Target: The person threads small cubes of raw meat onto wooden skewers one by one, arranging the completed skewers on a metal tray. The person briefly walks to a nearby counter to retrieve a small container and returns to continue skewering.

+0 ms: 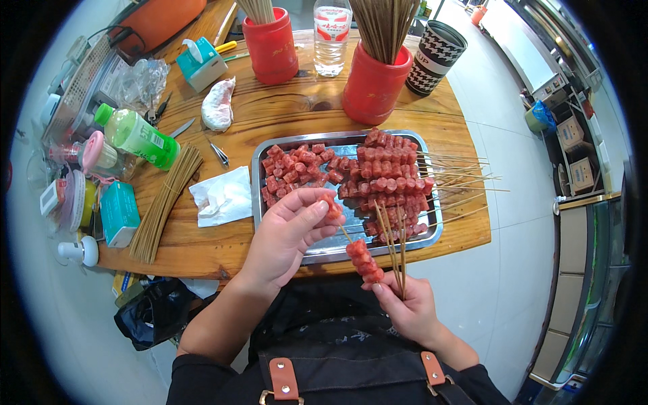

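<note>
Between the thumb and fingers of my left hand (290,233) is a small chunk of red meat (332,206), at the tip of a thin wooden skewer. My right hand (408,307) grips that meat skewer (364,262), with several chunks packed along it, together with a few bare bamboo skewers (399,250) pointing up. Beyond my hands lies a metal tray (432,237). Loose meat chunks (293,169) heap in its left part. Finished-looking meat skewers (388,169) are stacked on its right, their sticks jutting past the rim.
Red canisters (375,88) of skewers, a water bottle (331,40) and a patterned cup (435,59) stand at the back. On the left are a bundle of sticks (165,202), a white tissue (223,197), a green bottle (138,135), a knife (182,127) and tissue boxes (201,65).
</note>
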The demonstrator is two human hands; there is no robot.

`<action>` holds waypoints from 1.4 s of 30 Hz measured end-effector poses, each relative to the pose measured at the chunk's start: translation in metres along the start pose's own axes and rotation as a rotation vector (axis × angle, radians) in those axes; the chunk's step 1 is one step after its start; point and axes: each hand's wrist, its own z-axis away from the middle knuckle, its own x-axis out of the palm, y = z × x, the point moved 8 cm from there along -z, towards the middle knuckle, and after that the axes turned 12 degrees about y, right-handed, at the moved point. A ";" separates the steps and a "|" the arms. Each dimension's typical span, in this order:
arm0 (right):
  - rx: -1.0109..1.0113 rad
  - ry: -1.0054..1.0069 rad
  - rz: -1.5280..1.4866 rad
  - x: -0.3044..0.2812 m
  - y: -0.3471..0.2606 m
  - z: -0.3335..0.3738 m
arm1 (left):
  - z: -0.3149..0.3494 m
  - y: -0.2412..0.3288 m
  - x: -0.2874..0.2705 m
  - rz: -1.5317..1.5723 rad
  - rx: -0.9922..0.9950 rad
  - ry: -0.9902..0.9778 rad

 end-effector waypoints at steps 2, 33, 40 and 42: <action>0.012 0.001 -0.002 0.000 0.001 0.001 | 0.002 0.001 0.001 0.005 0.012 0.004; -0.026 -0.042 0.163 -0.017 -0.011 -0.003 | 0.024 0.008 0.009 -0.062 0.174 -0.049; -0.818 0.157 0.900 -0.108 -0.099 -0.075 | 0.031 0.049 -0.025 -0.520 0.435 0.133; -0.843 0.111 1.035 -0.117 -0.106 -0.109 | 0.032 0.059 -0.028 -0.718 0.569 0.185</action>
